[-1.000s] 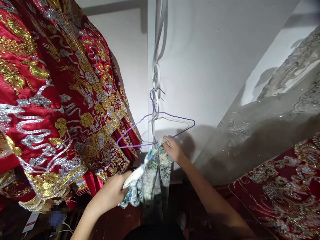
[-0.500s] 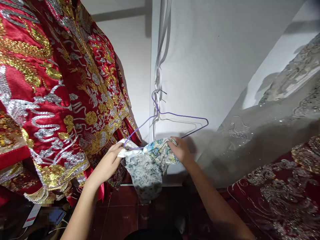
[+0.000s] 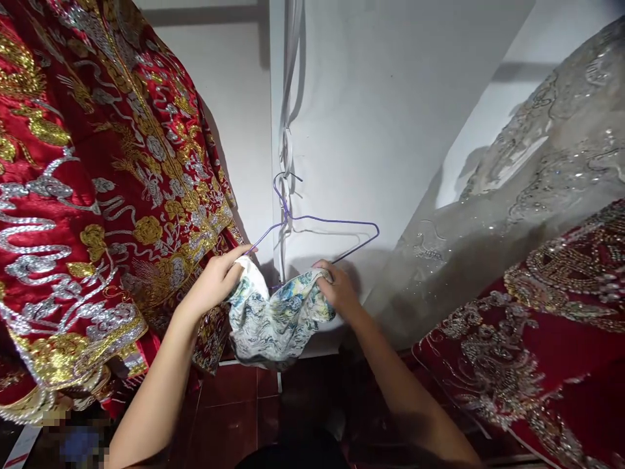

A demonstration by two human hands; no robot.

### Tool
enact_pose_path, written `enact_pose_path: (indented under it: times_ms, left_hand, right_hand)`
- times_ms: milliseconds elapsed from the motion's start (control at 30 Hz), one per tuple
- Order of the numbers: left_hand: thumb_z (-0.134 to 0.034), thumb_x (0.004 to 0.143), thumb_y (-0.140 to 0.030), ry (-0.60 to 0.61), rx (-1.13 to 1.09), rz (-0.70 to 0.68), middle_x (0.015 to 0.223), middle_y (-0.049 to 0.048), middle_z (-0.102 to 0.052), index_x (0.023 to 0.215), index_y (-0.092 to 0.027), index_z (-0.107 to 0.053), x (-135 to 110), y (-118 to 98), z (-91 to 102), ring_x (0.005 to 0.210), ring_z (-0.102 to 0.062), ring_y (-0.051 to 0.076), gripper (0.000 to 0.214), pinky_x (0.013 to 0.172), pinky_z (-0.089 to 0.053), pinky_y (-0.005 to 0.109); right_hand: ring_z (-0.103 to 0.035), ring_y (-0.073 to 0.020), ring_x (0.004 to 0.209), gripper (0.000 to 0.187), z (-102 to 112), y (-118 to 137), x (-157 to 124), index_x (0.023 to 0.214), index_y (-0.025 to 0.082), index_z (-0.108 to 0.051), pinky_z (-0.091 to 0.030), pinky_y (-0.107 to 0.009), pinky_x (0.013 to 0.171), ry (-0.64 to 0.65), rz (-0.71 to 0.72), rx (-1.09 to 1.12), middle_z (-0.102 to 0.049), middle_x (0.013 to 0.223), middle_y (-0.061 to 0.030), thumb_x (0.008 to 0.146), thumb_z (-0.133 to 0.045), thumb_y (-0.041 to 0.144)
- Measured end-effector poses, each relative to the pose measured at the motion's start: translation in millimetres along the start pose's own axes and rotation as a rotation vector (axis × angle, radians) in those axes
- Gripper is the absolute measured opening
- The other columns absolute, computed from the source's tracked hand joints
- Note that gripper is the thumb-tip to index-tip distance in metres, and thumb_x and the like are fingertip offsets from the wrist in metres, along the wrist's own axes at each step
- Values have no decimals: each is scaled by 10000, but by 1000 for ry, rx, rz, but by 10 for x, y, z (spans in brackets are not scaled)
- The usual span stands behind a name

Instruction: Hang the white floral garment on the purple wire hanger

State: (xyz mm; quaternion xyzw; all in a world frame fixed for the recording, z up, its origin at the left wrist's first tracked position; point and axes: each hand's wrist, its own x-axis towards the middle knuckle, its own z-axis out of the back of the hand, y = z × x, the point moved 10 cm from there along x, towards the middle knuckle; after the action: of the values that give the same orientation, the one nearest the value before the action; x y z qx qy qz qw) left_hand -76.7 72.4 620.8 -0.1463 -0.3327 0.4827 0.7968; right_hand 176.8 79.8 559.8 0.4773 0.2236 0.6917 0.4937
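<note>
A white garment with a blue, green and yellow print [image 3: 276, 319] hangs bunched between my two hands. My left hand [image 3: 211, 283] is closed on its left upper edge, touching the left arm of a purple wire hanger [image 3: 334, 221]. The fabric covers that lower left end of the hanger. My right hand [image 3: 340, 293] pinches the garment's right upper edge, below the hanger's bare right arm. The hanger's hook is at a pale ring [image 3: 287, 148] on a strap against the white wall.
A red jacket with gold and silver embroidery [image 3: 161, 156] hangs close on the left. To the right are a sheer beaded gown [image 3: 537, 163] and a dark red beaded dress [image 3: 488, 365]. Dark red floor tiles [image 3: 229, 397] lie below.
My left hand has risen along the hanger's left arm, drawing the white fabric up over its end. My right hand keeps its hold. The whole view has shifted, with things sliding left.
</note>
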Motion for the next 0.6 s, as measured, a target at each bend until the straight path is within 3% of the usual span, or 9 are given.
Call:
enact_pose_path:
  times_ms: [67, 167, 233, 300, 367, 433, 500, 600]
  left_hand:
    - [-381, 945, -290, 62, -4, 0, 999, 41, -731, 1393, -172, -542, 3, 59, 45, 797, -648, 196, 491, 802, -509, 302]
    - [-421, 940, -335, 89, -18, -43, 1181, 49, -700, 1312, -198, -603, 47, 57, 156, 1002, -643, 236, 437, 922, -476, 311]
    - [-453, 932, -367, 114, -40, -62, 1269, 52, -666, 1260, -205, -628, 92, 30, 163, 1121, -606, 263, 406, 979, -449, 319]
    - [-451, 935, -387, 143, -59, -63, 1250, 58, -670, 1224, -202, -630, 131, 9, 118, 1113, -601, 268, 387, 960, -455, 322]
    - [-419, 949, -388, 141, -67, -61, 1143, 56, -694, 1168, -195, -624, 159, 3, 85, 1014, -618, 245, 356, 893, -468, 306]
    - [-387, 962, -373, 96, -56, -54, 1065, 48, -693, 1125, -191, -607, 175, 23, 101, 941, -617, 220, 329, 841, -467, 286]
    - [-388, 964, -366, -3, -12, -37, 1082, 52, -674, 1128, -187, -588, 175, 64, 182, 971, -608, 218, 315, 863, -456, 286]
    - [-371, 983, -379, -125, 39, 28, 1176, 65, -631, 1184, -173, -553, 134, 152, 285, 1067, -586, 236, 341, 946, -427, 312]
  right_hand:
    - [-502, -145, 590, 294, 345, -59, 54, 1020, 214, -605, -390, -252, 557, -141, -36, 39, -568, 694, 17, 738, -527, 250]
    - [-507, -140, 567, 739, 982, -171, 81, 1395, 204, -412, -399, -242, 535, -420, -52, 107, -567, 709, 37, 682, -604, 238]
    - [-524, -149, 593, 836, 1262, -207, 144, 1459, 182, -373, -399, -242, 534, -472, -48, 89, -566, 706, 29, 666, -632, 238]
    - [-506, -143, 584, 685, 1366, -218, 282, 1342, 146, -548, -368, -239, 519, -375, -79, -2, -555, 666, 18, 672, -637, 259]
    - [-454, -116, 552, 429, 1396, -195, 412, 1067, 109, -704, -317, -235, 509, -250, -118, -107, -522, 601, 22, 678, -644, 279]
    - [-402, -82, 537, 240, 1454, -124, 487, 820, 91, -707, -267, -236, 514, -190, -127, -155, -474, 552, 34, 684, -647, 279]
    - [-365, -52, 524, 196, 1480, -66, 508, 656, 93, -629, -229, -247, 520, -120, -127, -103, -429, 526, 43, 700, -638, 284]
    - [-393, -46, 494, 315, 1414, -133, 425, 597, 103, -569, -232, -269, 521, 74, -207, 121, -446, 525, 24, 745, -585, 381]
